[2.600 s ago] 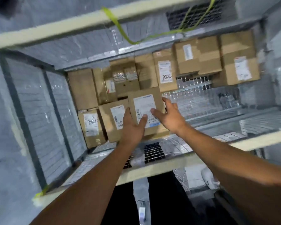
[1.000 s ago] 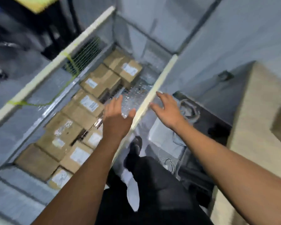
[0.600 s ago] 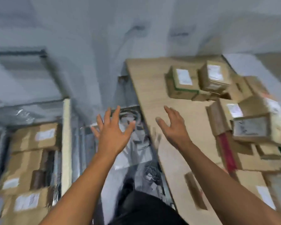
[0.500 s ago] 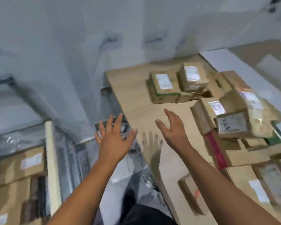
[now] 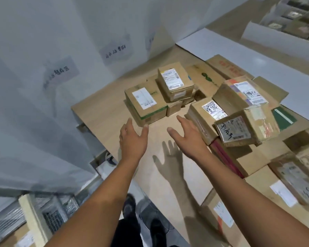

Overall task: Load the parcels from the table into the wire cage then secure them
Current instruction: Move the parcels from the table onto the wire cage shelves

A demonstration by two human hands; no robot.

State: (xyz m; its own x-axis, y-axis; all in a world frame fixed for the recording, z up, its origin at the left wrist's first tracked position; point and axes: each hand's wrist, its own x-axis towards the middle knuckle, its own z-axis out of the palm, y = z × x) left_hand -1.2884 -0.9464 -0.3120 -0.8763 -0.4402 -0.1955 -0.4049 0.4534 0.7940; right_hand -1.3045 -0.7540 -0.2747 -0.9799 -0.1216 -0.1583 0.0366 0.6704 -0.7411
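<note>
From the head camera we look down on a wooden tabletop (image 5: 103, 111) with many brown parcels. Our left hand (image 5: 132, 138) and right hand (image 5: 187, 135) float over the bare left part of the tabletop. Both hands have their fingers straight and spread, and they hold nothing. A green-edged box (image 5: 146, 102) sits near the far left corner, just past our left hand. A smaller box (image 5: 175, 81) rests on others behind it. A scribbled-label box (image 5: 208, 113) lies just beside our right hand, and a tilted box (image 5: 246, 129) leans on it. More parcels crowd the right side. The wire cage (image 5: 55, 218) stands low beside the left edge.
</note>
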